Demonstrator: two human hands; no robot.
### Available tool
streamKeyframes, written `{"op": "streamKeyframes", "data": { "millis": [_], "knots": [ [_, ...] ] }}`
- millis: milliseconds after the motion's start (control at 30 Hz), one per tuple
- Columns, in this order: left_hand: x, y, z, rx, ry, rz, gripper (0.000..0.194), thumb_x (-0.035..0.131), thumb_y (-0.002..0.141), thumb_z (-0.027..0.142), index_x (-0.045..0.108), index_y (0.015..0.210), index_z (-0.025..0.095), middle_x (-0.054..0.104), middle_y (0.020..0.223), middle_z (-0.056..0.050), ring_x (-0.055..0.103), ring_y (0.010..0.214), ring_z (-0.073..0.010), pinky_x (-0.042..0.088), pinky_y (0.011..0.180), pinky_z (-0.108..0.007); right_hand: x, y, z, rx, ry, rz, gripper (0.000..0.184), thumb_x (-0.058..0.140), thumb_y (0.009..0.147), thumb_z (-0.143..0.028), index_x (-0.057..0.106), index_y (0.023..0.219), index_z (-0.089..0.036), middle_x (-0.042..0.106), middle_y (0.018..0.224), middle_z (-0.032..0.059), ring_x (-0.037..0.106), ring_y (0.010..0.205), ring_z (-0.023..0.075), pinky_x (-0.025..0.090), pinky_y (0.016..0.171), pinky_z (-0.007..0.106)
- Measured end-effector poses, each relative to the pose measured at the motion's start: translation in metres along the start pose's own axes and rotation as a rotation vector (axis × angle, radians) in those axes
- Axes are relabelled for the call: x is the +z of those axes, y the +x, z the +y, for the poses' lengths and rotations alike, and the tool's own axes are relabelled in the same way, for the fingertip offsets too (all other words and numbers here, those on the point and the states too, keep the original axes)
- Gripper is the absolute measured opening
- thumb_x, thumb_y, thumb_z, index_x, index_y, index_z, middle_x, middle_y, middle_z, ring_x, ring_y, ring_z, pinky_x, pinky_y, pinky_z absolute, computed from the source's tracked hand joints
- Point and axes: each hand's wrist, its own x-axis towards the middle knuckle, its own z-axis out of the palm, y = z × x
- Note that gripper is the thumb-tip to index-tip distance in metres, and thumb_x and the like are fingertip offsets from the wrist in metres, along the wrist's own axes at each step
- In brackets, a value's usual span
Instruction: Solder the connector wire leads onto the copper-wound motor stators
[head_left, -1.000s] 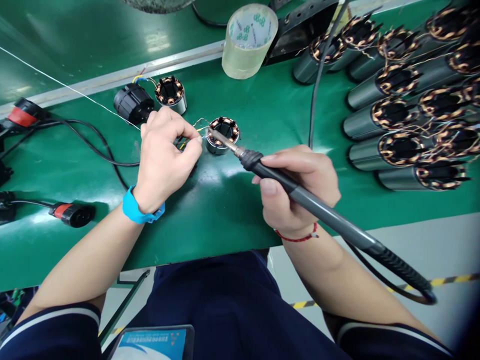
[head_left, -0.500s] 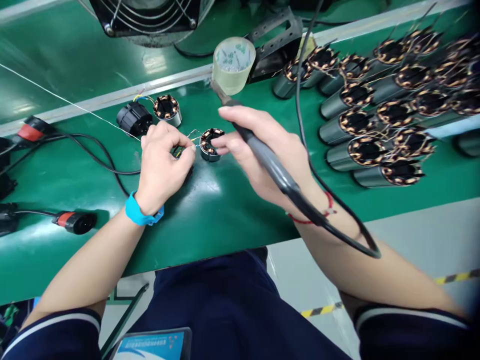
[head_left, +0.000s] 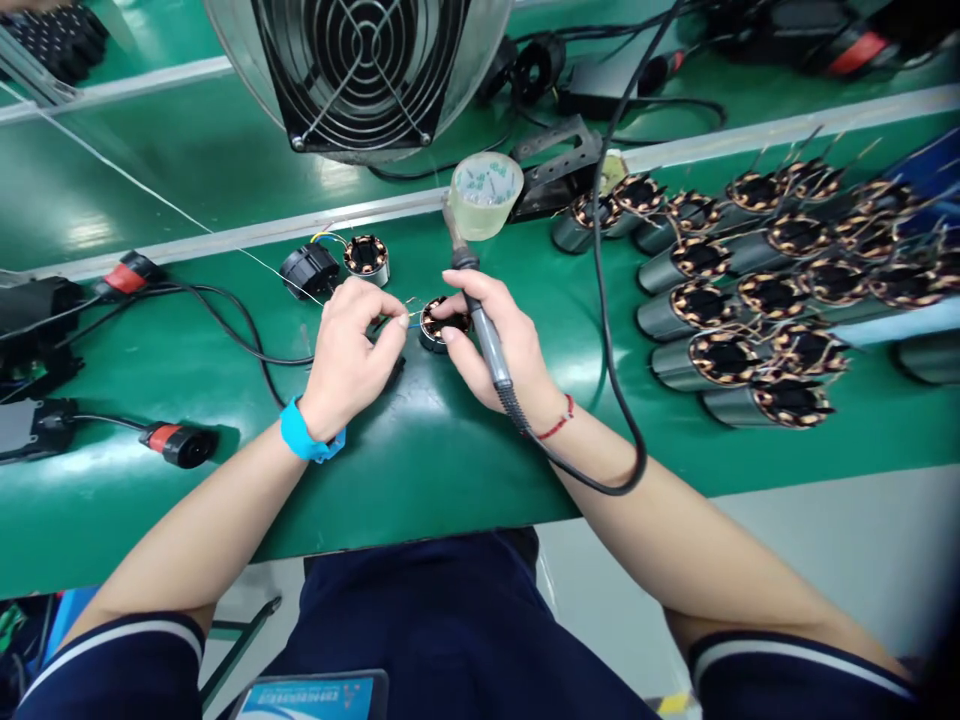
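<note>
My left hand (head_left: 354,345) is closed in a pinch, thumb and forefinger on thin wires (head_left: 414,313) that run to a small motor stator (head_left: 433,338) with copper windings. A long pale thread of wire (head_left: 247,258) reaches that same hand from the upper left. A dark part beneath the left hand is mostly hidden. My right hand (head_left: 510,345) holds a soldering iron (head_left: 489,340) against its palm side, tip pointing up toward a roll of clear tape (head_left: 486,195). The right thumb and a fingertip touch the stator, covering part of it.
Behind my left hand sit a black motor housing (head_left: 309,271) and another stator (head_left: 367,260), joined by coloured wires. Several stators (head_left: 724,358) stand in rows at right. A fan (head_left: 367,75) is at the back. Black cables with connectors (head_left: 178,443) lie left; the iron's cord (head_left: 600,250) hangs at right.
The view has shifted, showing more of the fan and back shelf. My right hand has come closer to the stator and now grips it; the iron stands more upright. My left hand keeps its pinch.
</note>
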Motion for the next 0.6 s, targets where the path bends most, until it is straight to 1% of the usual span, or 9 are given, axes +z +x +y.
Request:
{"op": "streamKeyframes", "data": {
  "millis": [33,100,133,200,300,367,433,500,600],
  "knots": [
    [-0.005,0.001,-0.001,-0.011,-0.016,0.036,0.007,0.055,0.084,0.020,0.061,0.088,0.020,0.060,0.095,-0.005,0.055,0.089,-0.0175,0.045,0.082,-0.032,0.000,0.000,0.001,-0.002,-0.012,-0.002,0.050,0.054,0.080,-0.019,0.045,0.129,-0.024,0.068,0.106,0.0052,0.063,0.102,0.0235,0.047,0.095,0.044],
    [-0.018,0.005,-0.002,-0.062,0.010,0.103,0.026,0.058,0.085,0.027,0.055,0.110,0.021,0.057,0.114,-0.009,0.055,0.098,-0.0191,0.046,0.085,-0.032,0.001,0.002,0.003,-0.014,-0.055,-0.035,0.056,0.057,0.077,-0.019,0.043,0.131,-0.023,0.066,0.118,0.0080,0.060,0.110,0.0258,0.045,0.097,0.045],
    [-0.026,0.006,-0.001,-0.095,0.050,0.097,0.037,0.060,0.083,0.031,0.051,0.117,0.021,0.055,0.120,-0.011,0.055,0.102,-0.0208,0.046,0.087,-0.033,0.002,0.003,0.004,-0.019,-0.079,-0.068,0.059,0.058,0.076,-0.018,0.042,0.132,-0.023,0.064,0.123,0.0091,0.058,0.115,0.0269,0.043,0.099,0.046],
    [-0.042,0.007,0.003,-0.167,0.155,-0.059,0.047,0.063,0.081,0.042,0.048,0.121,0.020,0.058,0.116,-0.012,0.057,0.102,-0.0248,0.046,0.086,-0.037,0.004,0.006,0.006,-0.028,-0.125,-0.147,0.060,0.058,0.075,-0.017,0.042,0.133,-0.022,0.063,0.126,0.0104,0.056,0.119,0.0286,0.041,0.100,0.048],
    [-0.053,0.003,0.012,-0.260,0.325,-0.482,0.056,0.058,0.079,0.060,0.051,0.115,0.019,0.063,0.101,-0.011,0.063,0.091,-0.0303,0.048,0.078,-0.040,0.002,0.010,0.008,-0.040,-0.180,-0.195,0.055,0.056,0.076,-0.017,0.045,0.130,-0.022,0.066,0.120,0.0096,0.058,0.113,0.0288,0.042,0.096,0.049],
    [-0.052,-0.001,0.015,-0.289,0.399,-0.675,0.060,0.056,0.078,0.065,0.050,0.115,0.018,0.064,0.100,-0.013,0.064,0.087,-0.0335,0.048,0.072,-0.041,-0.005,0.012,0.008,-0.045,-0.223,-0.191,0.050,0.059,0.077,-0.021,0.048,0.125,-0.022,0.069,0.109,0.0083,0.061,0.103,0.0285,0.042,0.093,0.049],
    [-0.049,-0.002,0.014,-0.283,0.358,-0.763,0.063,0.057,0.077,0.062,0.045,0.120,0.017,0.064,0.098,-0.013,0.064,0.086,-0.0338,0.048,0.069,-0.040,-0.014,0.013,0.008,-0.035,-0.256,-0.177,0.042,0.063,0.078,-0.028,0.052,0.118,-0.023,0.071,0.094,0.0051,0.063,0.092,0.0275,0.041,0.091,0.049],
    [-0.047,-0.001,0.010,-0.263,0.215,-0.782,0.067,0.061,0.076,0.057,0.040,0.126,0.018,0.063,0.099,-0.012,0.064,0.083,-0.0302,0.049,0.068,-0.037,-0.023,0.012,0.006,-0.022,-0.251,-0.129,0.035,0.064,0.080,-0.034,0.054,0.111,-0.024,0.070,0.081,0.0016,0.063,0.085,0.0258,0.040,0.090,0.048],
    [-0.048,0.003,0.005,-0.232,0.024,-0.763,0.067,0.068,0.073,0.050,0.038,0.126,0.020,0.059,0.106,-0.010,0.063,0.086,-0.0252,0.050,0.072,-0.036,-0.028,0.008,-0.001,-0.045,-0.161,-0.026,0.037,0.064,0.081,-0.033,0.051,0.114,-0.025,0.069,0.082,0.0001,0.064,0.085,0.0227,0.043,0.088,0.043]
  ]
}}
